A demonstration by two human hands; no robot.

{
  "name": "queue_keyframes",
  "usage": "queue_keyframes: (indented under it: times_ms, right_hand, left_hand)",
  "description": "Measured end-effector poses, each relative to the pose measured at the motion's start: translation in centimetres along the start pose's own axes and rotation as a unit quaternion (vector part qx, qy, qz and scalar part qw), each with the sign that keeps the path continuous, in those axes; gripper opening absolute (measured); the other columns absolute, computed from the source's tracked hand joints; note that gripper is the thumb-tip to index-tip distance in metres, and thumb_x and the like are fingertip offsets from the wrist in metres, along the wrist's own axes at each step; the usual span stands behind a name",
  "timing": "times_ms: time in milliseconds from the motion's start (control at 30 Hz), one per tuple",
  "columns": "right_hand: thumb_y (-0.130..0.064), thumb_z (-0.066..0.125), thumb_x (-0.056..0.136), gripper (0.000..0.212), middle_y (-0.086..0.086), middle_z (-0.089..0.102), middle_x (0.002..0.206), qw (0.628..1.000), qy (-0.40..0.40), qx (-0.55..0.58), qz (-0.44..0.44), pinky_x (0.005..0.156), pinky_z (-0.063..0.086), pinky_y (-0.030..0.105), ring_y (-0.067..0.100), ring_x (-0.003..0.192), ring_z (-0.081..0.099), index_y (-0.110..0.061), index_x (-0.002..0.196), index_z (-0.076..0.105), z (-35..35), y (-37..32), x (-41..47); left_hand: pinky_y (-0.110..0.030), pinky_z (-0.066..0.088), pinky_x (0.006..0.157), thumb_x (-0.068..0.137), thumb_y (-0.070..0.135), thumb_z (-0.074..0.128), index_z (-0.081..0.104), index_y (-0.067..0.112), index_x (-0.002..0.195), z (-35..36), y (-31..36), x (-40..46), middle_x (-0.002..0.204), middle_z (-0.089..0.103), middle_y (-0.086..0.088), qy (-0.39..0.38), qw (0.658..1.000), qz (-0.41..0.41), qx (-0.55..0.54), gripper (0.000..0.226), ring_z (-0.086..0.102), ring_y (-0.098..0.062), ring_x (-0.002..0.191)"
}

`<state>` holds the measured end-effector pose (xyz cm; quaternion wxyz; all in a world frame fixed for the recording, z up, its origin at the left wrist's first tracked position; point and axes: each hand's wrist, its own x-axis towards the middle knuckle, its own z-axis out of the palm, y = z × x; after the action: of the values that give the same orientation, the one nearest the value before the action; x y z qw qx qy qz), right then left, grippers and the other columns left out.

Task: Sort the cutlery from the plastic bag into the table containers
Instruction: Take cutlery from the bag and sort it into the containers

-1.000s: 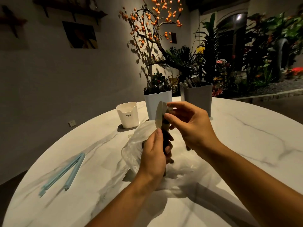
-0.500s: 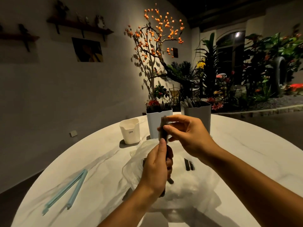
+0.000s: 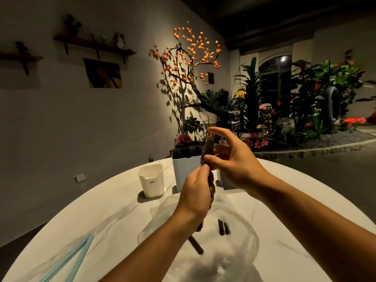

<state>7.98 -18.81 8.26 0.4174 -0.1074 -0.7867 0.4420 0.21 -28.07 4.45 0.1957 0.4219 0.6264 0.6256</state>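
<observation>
Cutlery piece [image 3: 207, 150] up in the air between both hands, tip raised; left hand [image 3: 195, 197] grips the dark handles from below; right hand [image 3: 232, 159] pinches the upper end, index finger stretched out; plastic bag [image 3: 234, 226] lies under the hands; white container [image 3: 186, 169] just behind them; small cup [image 3: 151, 180] to the left
</observation>
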Motion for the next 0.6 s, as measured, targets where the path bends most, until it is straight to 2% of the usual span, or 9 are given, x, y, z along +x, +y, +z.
queue_keyframes:
  times_ms: [33, 100, 167, 233, 300, 400, 467, 533, 600]
  right_hand:
    - [-0.005, 0.069, 0.088, 0.065, -0.014, 0.062, 0.105, 1.0, 0.01, -0.002, -0.006, 0.077, 0.054, 0.012, -0.002, 0.095, 0.063, -0.035, 0.14, 0.044, -0.3, -0.1, 0.4]
    - [-0.004, 0.068, 0.089, 0.06, -0.005, 0.068, 0.101, 0.999, 0.034, -0.016, -0.022, 0.087, 0.057, 0.025, 0.006, 0.093, 0.068, -0.034, 0.137, 0.046, -1.0, -0.1, 1.4]
    - [-0.004, 0.068, 0.089, 0.054, 0.0, 0.068, 0.097, 0.997, 0.053, -0.042, -0.033, 0.087, 0.058, 0.034, 0.012, 0.091, 0.069, -0.033, 0.132, 0.05, -1.6, 0.0, 2.5]
    - [-0.006, 0.069, 0.088, 0.054, 0.001, 0.067, 0.103, 0.995, 0.07, -0.056, -0.037, 0.088, 0.058, 0.033, 0.012, 0.094, 0.067, -0.034, 0.13, 0.05, -2.3, 0.4, 3.7]
    - [-0.007, 0.07, 0.088, 0.057, -0.002, 0.064, 0.11, 0.993, 0.09, -0.069, -0.046, 0.087, 0.056, 0.028, 0.009, 0.098, 0.065, -0.034, 0.132, 0.047, -3.1, 0.9, 4.8]
    - [-0.006, 0.068, 0.089, 0.056, -0.005, 0.064, 0.103, 0.987, 0.122, -0.087, -0.054, 0.069, 0.054, 0.013, 0.006, 0.093, 0.064, -0.033, 0.132, 0.045, -4.7, 1.8, 6.5]
    - [-0.003, 0.066, 0.089, 0.053, -0.008, 0.061, 0.096, 0.977, 0.176, -0.106, -0.063, 0.064, 0.051, 0.007, 0.003, 0.087, 0.063, -0.029, 0.131, 0.046, -6.2, 2.2, 7.6]
    - [-0.003, 0.065, 0.09, 0.053, -0.01, 0.058, 0.092, 0.954, 0.254, -0.14, -0.079, 0.066, 0.053, 0.01, 0.004, 0.083, 0.062, -0.025, 0.133, 0.044, -7.8, 2.7, 8.6]
    - [-0.003, 0.064, 0.09, 0.052, -0.006, 0.059, 0.093, 0.928, 0.303, -0.19, -0.104, 0.072, 0.054, 0.019, 0.01, 0.082, 0.063, -0.023, 0.134, 0.043, -8.8, 3.6, 9.3]
  left_hand:
    - [-0.021, 0.032, 0.048, 0.107, 0.035, 0.028, 0.043, 0.016, 0.074, 0.1, 0.3, 0.7, 0.061, 0.036, 0.0, -0.012, 1.0, -0.01, -0.008, 0.041, 0.034, -0.007, 0.051]
    - [-0.02, 0.028, 0.046, 0.106, 0.032, 0.029, 0.038, 0.016, 0.074, 0.5, 1.0, 2.1, 0.058, 0.036, 0.003, -0.038, 0.999, -0.023, -0.014, 0.037, 0.033, -0.006, 0.048]
    - [-0.02, 0.029, 0.048, 0.106, 0.029, 0.028, 0.039, 0.015, 0.077, 1.0, 1.6, 3.4, 0.059, 0.038, 0.003, -0.063, 0.998, -0.021, -0.012, 0.034, 0.033, -0.006, 0.049]
    - [-0.023, 0.033, 0.051, 0.107, 0.029, 0.028, 0.043, 0.014, 0.082, 1.5, 1.9, 4.7, 0.061, 0.041, 0.002, -0.077, 0.997, -0.009, -0.003, 0.033, 0.036, -0.008, 0.051]
    - [-0.029, 0.04, 0.057, 0.107, 0.031, 0.03, 0.05, 0.012, 0.086, 1.9, 2.1, 6.0, 0.066, 0.048, -0.002, -0.075, 0.997, 0.009, 0.016, 0.034, 0.044, -0.012, 0.057]
    - [-0.041, 0.051, 0.077, 0.107, 0.03, 0.03, 0.057, 0.01, 0.093, 2.4, 1.9, 8.1, 0.084, 0.061, -0.013, -0.061, 0.998, 0.019, 0.029, 0.036, 0.059, -0.027, 0.078]
    - [-0.046, 0.051, 0.093, 0.106, 0.026, 0.03, 0.058, 0.015, 0.1, 2.4, 1.0, 9.6, 0.103, 0.066, -0.011, -0.038, 0.994, 0.028, 0.097, 0.032, 0.062, -0.028, 0.099]
    - [-0.045, 0.046, 0.104, 0.104, 0.02, 0.032, 0.057, 0.021, 0.117, 2.4, -0.1, 10.8, 0.127, 0.06, -0.005, -0.025, 0.974, 0.058, 0.218, 0.028, 0.055, -0.023, 0.116]
    - [-0.039, 0.034, 0.115, 0.102, 0.014, 0.035, 0.04, 0.023, 0.144, 2.5, -1.1, 11.7, 0.151, 0.04, 0.001, -0.049, 0.935, 0.075, 0.343, 0.043, 0.039, -0.02, 0.137]
